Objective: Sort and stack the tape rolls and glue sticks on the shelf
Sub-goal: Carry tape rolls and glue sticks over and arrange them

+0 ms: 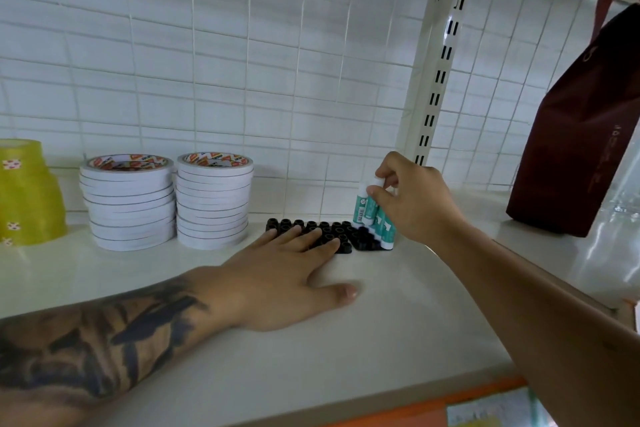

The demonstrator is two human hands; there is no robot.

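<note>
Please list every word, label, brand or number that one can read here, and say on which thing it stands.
None can be read for sure.
Tape rolls: red and orange print on the core rings, too blurred.
Glue sticks: barcode and a round sign, text too small.
Dark red bag: faint print along its side, unreadable.
Yellow tape: small red-and-white stickers, no words legible.

Left hand [287, 274] lower centre of frame, palm down, fingers straight and spread, thumb out to right; tattooed forearm enters from lower left. Right hand [412, 198] right of centre, fingers curled, thumb and fingertips pinching; bare forearm runs in from lower right corner.
</note>
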